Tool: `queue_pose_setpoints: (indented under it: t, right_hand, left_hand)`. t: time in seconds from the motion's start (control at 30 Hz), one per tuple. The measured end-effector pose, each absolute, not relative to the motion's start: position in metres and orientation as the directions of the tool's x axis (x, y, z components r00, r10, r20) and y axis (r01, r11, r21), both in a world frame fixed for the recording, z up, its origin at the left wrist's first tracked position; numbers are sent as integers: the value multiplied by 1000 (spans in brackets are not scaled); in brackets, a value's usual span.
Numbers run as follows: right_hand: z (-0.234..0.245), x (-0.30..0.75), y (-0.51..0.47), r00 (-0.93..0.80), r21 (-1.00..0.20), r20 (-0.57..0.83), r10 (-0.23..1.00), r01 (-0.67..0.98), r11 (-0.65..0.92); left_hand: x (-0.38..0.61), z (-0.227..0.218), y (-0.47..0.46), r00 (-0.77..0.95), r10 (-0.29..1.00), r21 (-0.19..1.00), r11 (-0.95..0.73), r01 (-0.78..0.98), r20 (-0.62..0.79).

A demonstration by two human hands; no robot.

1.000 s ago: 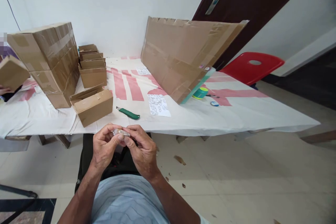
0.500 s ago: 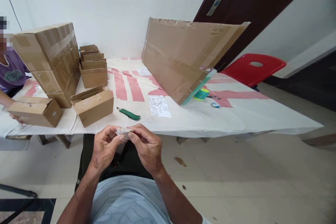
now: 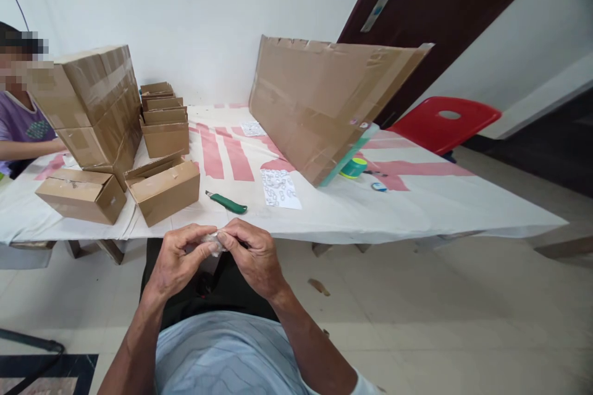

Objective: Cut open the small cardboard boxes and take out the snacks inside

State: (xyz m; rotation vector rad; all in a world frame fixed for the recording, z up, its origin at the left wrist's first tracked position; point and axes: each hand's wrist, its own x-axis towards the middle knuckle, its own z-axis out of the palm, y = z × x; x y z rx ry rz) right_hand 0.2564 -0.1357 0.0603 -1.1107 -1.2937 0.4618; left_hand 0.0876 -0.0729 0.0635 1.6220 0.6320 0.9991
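A small crumpled, whitish, see-through wad that looks like plastic film or tape is pinched between my hands, just off the table's front edge and above my lap. My left hand grips it from the left between thumb and fingers. From the right, the thumb and fingertips of my right hand close on the same wad. The fingers partly cover it. Beyond them on the table lies a green utility knife. An open-topped cardboard box stands left of the knife.
Stacked cardboard boxes rise at the left, with a smaller box before them. A person in purple sits behind. A large cardboard sheet leans at the back. A printed paper, a green tape roll and a red chair are farther right.
My fingers have shifted on the wad, which is bunched differently now. At the left, the other person's hand has left the small box, which sits farther right.
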Motion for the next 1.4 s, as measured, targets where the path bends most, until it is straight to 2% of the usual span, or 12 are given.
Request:
queue_pose_setpoints:
  t: [0.07, 0.17, 0.27, 0.37, 0.53, 0.77, 0.93, 1.1, 1.3, 1.4]
  right_hand:
    - [56, 254, -135, 323, -886, 462, 826, 188, 423]
    - [48, 249, -136, 365, -920, 368, 855, 7, 392]
    - [45, 246, -138, 344, -920, 378, 860, 30, 392]
    - [47, 249, -138, 365, -913, 402, 840, 89, 398]
    - [54, 255, -139, 319, -919, 385, 866, 50, 390]
    - [56, 256, -140, 287, -912, 399, 871, 21, 410]
    - [62, 266, -141, 120, -917, 398, 910, 50, 395]
    - [67, 275, -138, -44, -941, 337, 940, 27, 338]
    - [69, 281, -129, -67, -951, 300, 952, 53, 303]
    - [65, 280, -127, -13, -949, 310, 951, 48, 310]
  left_hand:
    - [92, 64, -76, 426, 846, 947, -302, -112, 320]
    - [102, 61, -80, 261, 927, 951, -212, -224, 268]
    - [108, 57, -81, 208, 956, 947, -143, -287, 207]
    - [105, 56, -79, 284, 938, 952, -114, -285, 197]
    - [96, 63, -76, 409, 892, 962, -91, -256, 193]
    - [92, 64, -72, 519, 848, 958, 50, -283, 109]
    - [88, 58, -65, 690, 722, 924, 222, -311, 59]
    - [92, 53, -61, 773, 632, 879, 335, -341, 59]
    - [85, 57, -58, 750, 660, 930, 249, -270, 41]
    - [84, 55, -59, 677, 734, 945, 180, -274, 57]
